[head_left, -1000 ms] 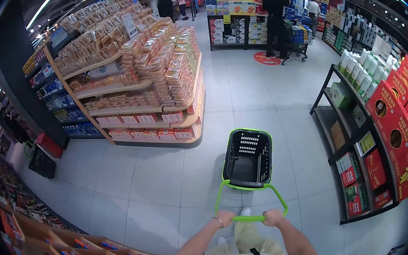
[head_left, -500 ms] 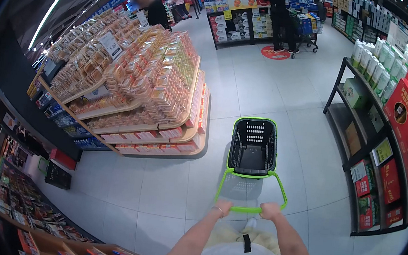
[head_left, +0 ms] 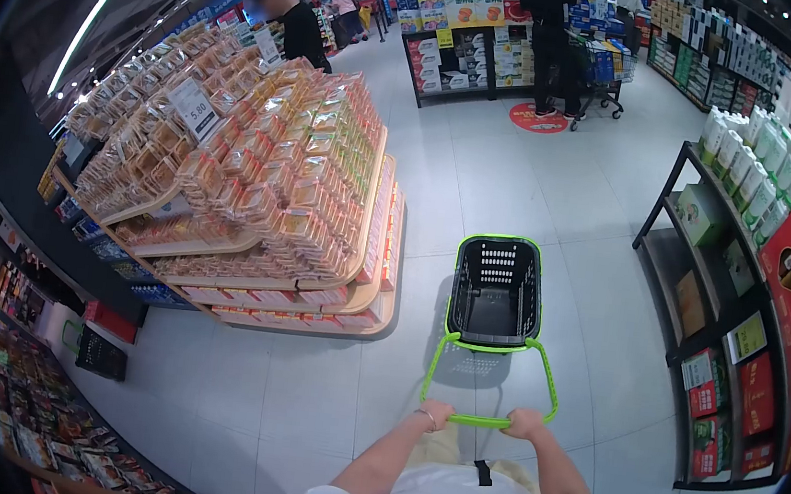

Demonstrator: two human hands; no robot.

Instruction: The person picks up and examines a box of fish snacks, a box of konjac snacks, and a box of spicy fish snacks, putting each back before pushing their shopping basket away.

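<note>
A black shopping basket [head_left: 496, 301] with a lime-green rim stands on the tiled floor ahead of me. Nothing shows inside it. Its green pull handle [head_left: 479, 420] reaches back toward my body. Wrapped round the left end of the handle's crossbar is my left hand [head_left: 437, 412], with a thin bracelet on the wrist. My right hand [head_left: 523, 421] grips the right end of the same bar. Both hands are closed, side by side, at about waist height.
A tiered display of packaged bread [head_left: 277, 177] rises on the left. On the right stands a dark shelf [head_left: 701, 279] with bottles and red boxes. Ahead, a person in black [head_left: 544, 41] is beside a shopping cart [head_left: 600, 61]. Another person [head_left: 298, 29] stands behind the bread. A second basket [head_left: 101, 353] sits at far left.
The bread display and right shelf have come nearer and lower in view as I move forward. Both hands still hold the handle, and the basket stays in front of me.
</note>
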